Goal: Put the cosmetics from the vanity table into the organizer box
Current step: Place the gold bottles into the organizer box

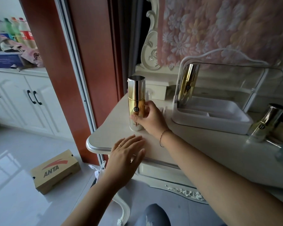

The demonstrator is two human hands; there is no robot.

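A tall gold and silver cosmetic bottle (136, 98) stands upright near the left end of the cream vanity table (194, 147). My right hand (149, 119) grips its lower half, fingers curled round it. My left hand (127, 154) rests flat with straight fingers at the table's front left corner. The white organizer box (211, 123) with a clear lid stands open to the right. A second gold bottle (187, 82) stands inside it at its left wall. A third gold bottle (264, 124) stands on the table right of the box.
A small drawer unit (155, 89) sits behind the held bottle. A pink lace cloth (219, 30) hangs over the mirror. A cardboard shoe box (55, 171) lies on the floor at left. White cabinets (23, 98) stand beyond a red-brown door frame (88, 62).
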